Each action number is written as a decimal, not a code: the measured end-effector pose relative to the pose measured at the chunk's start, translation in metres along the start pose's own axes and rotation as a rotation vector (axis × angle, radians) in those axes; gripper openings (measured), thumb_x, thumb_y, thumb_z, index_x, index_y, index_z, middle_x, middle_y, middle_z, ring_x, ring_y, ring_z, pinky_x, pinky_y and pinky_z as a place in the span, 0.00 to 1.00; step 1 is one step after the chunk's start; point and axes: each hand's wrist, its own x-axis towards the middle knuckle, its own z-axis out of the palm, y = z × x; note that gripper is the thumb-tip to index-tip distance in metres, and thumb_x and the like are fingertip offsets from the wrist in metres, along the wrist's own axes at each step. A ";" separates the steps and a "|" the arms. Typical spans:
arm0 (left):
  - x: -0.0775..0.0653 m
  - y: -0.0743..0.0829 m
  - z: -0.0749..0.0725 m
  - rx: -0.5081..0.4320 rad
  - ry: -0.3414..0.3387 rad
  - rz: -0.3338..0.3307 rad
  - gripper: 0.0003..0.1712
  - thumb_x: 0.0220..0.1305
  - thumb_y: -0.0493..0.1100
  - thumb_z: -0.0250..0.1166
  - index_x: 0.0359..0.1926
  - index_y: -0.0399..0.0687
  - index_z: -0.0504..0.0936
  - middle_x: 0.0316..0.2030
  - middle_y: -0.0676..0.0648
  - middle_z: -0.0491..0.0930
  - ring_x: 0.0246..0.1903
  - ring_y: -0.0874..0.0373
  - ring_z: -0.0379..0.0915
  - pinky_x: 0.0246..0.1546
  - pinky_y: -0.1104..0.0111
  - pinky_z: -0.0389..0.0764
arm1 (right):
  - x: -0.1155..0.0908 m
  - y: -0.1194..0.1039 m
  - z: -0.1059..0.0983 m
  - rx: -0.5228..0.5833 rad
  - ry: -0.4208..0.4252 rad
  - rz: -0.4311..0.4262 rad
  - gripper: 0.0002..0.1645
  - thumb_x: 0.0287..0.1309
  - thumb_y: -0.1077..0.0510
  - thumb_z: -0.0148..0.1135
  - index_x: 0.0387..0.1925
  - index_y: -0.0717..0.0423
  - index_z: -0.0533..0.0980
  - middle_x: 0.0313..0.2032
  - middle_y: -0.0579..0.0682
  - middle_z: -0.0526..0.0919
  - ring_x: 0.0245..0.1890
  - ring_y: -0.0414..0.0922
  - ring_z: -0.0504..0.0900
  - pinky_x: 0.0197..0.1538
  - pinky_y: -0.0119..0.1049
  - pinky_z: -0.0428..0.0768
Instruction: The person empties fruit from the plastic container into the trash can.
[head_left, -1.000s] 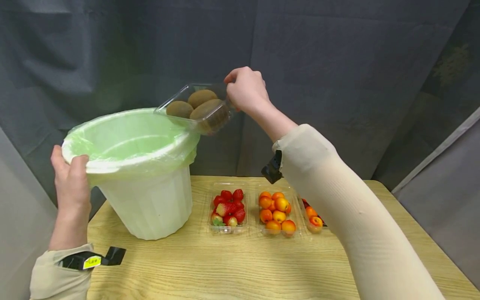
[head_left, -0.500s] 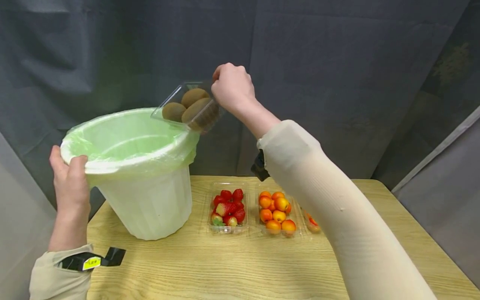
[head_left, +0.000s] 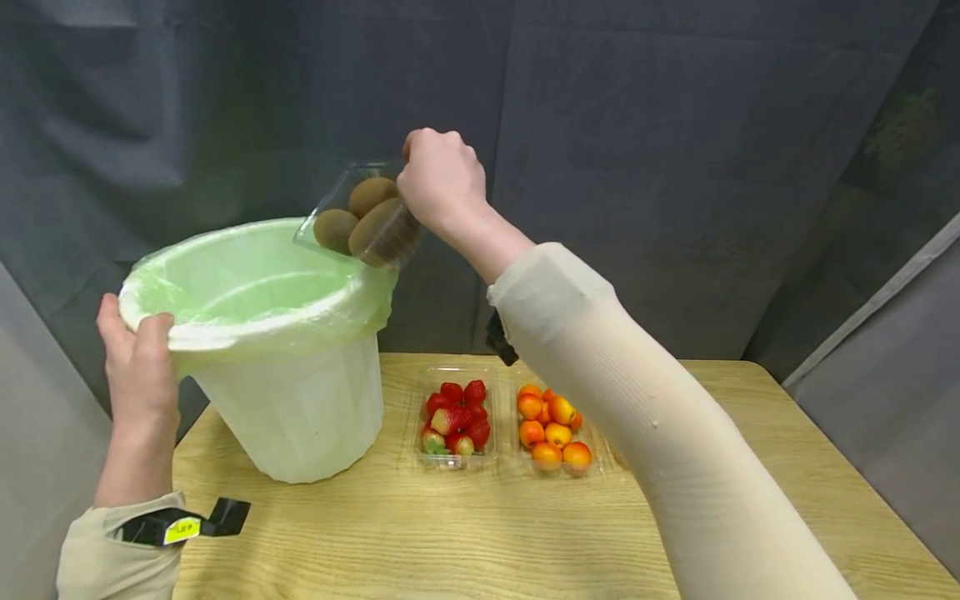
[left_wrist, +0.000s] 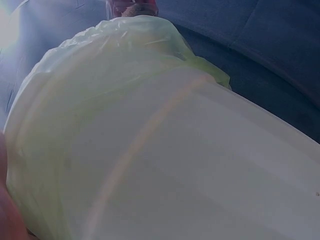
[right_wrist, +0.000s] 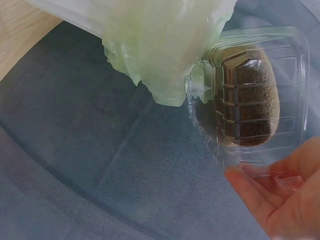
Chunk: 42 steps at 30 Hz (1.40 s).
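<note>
My right hand [head_left: 444, 179] grips the edge of a clear plastic container [right_wrist: 292, 117], held tilted over the right rim of a white bin. Several brown kiwis [head_left: 371, 197] lie inside the container. The bin [head_left: 300, 417] wears a pale green liner bag [head_left: 352, 312] folded over its rim, and it leans on the table. At the bin's left rim, my left hand [head_left: 142, 367] holds on, thumb over the edge and fingers outside. The right wrist view shows the container's ribbed side next to the liner and my fingers pinching its rim.
A clear container of strawberries [head_left: 455, 417] stands mid-table. Right of it is one with small orange-yellow fruits [head_left: 551, 429]. Another container behind my right sleeve [head_left: 645, 400] is mostly hidden. The wooden table [head_left: 465, 533] ends at a dark curtain [head_left: 637, 167].
My right hand has moved left with the kiwi container, bringing it further over the bin and tipping it more. The left hand and bin have barely shifted.
</note>
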 end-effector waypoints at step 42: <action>-0.001 0.002 -0.002 -0.015 0.024 0.010 0.39 0.61 0.46 0.45 0.70 0.63 0.37 0.70 0.57 0.40 0.64 0.68 0.39 0.64 0.72 0.37 | -0.019 -0.043 0.032 -0.370 0.300 -0.366 0.13 0.59 0.63 0.43 0.38 0.51 0.74 0.30 0.48 0.80 0.31 0.46 0.82 0.30 0.39 0.78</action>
